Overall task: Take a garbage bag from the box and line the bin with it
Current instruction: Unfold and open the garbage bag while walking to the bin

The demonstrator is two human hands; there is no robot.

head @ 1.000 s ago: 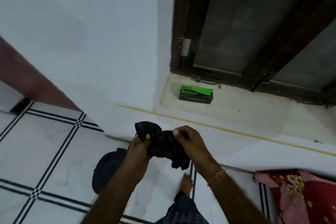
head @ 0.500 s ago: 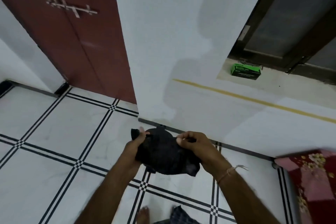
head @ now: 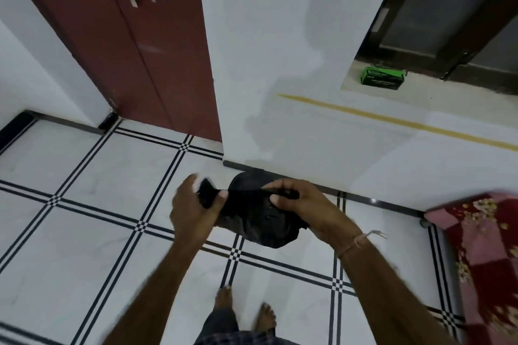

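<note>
A crumpled black garbage bag (head: 258, 221) hangs between my hands above the tiled floor. My left hand (head: 193, 210) pinches its left corner with thumb and fingers. My right hand (head: 302, 204) grips its upper edge on the right, so the edge is stretched between the two. A dark rounded shape (head: 246, 178) shows just behind the bag at the foot of the wall; I cannot tell whether it is the bin. The green garbage-bag box (head: 382, 82) lies on the window ledge at the upper right, far from both hands.
A dark red door (head: 134, 45) stands at the left, next to a white wall corner (head: 218, 120). A red flowered cloth (head: 482, 246) lies on the floor at the right edge. My bare feet (head: 224, 297) are on the white tiles below.
The view has swung left and down, so the box now sits at the upper right. My hands have drawn apart and pulled the bunched bag wider.
</note>
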